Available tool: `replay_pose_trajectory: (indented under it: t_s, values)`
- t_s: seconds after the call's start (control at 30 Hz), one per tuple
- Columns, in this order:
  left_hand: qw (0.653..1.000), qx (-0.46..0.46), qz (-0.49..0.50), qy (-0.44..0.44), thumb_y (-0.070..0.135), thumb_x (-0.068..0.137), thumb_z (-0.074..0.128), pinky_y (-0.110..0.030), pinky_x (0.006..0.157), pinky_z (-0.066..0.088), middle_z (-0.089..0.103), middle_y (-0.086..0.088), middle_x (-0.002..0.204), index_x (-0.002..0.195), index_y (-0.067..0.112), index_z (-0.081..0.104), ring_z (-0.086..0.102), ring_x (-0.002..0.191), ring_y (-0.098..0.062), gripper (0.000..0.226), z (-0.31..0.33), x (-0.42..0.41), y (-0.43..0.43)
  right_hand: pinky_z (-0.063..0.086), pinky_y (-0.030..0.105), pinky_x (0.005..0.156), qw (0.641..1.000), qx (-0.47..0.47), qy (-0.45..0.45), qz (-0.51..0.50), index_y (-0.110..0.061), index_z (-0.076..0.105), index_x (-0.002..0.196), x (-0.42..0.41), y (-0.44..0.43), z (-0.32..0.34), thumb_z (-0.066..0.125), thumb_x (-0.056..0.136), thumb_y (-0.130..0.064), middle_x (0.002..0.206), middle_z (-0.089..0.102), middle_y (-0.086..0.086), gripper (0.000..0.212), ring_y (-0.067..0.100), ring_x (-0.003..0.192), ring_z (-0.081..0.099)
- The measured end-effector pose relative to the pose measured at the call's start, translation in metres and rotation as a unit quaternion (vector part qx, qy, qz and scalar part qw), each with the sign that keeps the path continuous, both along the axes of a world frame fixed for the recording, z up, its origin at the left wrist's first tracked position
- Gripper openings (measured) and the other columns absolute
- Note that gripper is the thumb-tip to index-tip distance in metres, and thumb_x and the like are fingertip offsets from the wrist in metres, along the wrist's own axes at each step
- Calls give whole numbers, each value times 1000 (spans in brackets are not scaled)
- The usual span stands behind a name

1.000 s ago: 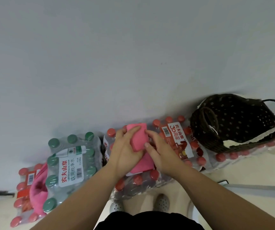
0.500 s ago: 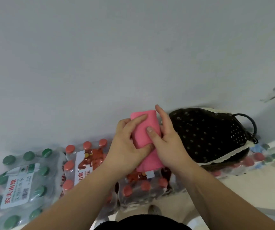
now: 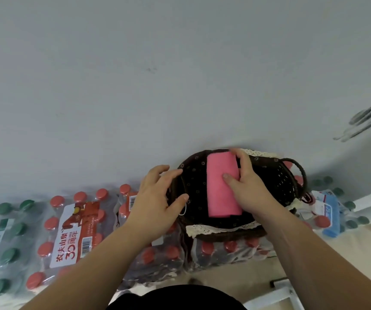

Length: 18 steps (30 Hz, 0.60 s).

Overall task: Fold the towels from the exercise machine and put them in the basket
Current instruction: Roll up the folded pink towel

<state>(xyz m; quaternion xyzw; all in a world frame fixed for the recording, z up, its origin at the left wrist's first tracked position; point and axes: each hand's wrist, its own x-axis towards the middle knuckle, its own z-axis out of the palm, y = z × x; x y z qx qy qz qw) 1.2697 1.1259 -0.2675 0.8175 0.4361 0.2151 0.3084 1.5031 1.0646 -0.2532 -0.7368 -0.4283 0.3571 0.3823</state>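
Note:
A folded pink towel point(image 3: 221, 186) lies lengthwise over the opening of the dark wicker basket point(image 3: 276, 180), which has a dotted brown liner with a lace edge. My right hand point(image 3: 247, 184) grips the towel's right side, thumb on top and fingers curled round its far edge. My left hand point(image 3: 157, 198) has let go of the towel and hovers with relaxed fingers at the basket's left rim. The exercise machine is not in sight.
The basket stands on shrink-wrapped packs of red-capped bottles point(image 3: 72, 231) against a grey wall point(image 3: 180, 74). Green-capped bottle packs point(image 3: 3, 242) lie at the far left, and a blue-labelled pack point(image 3: 330, 211) at the right. A white frame point(image 3: 287, 294) shows at the bottom right.
Both hands carried the pink towel rightward from the bottle packs to over the basket. My left hand released the towel; only my right hand holds it now.

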Motion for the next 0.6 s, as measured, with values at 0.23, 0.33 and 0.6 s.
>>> replay_pose_trajectory:
  t_s: [0.23,0.33,0.6]
  values:
    - [1000,7,1,24,34,95,58,-31,109,36,37,13,144,143,40,40,36,134,-10,52,-10,0,-9,46,19,67,989,-85,-15,122,-40,66,103,-16,16,-29,54,98,-9,115,62,-8,34,5,89,59]
    - [999,8,-2,31,33,96,57,-28,107,34,38,13,143,144,36,41,38,130,-8,50,-9,2,-10,50,23,86,986,-93,14,138,-33,64,124,-28,23,-42,55,98,-11,128,57,0,35,12,103,59]
    - [998,25,-23,43,41,97,49,-27,109,33,42,11,145,147,34,36,38,132,-9,52,-10,-1,-9,9,58,118,771,-120,-546,304,-43,-3,155,-23,11,-48,19,97,-65,164,-19,12,66,40,149,-5]
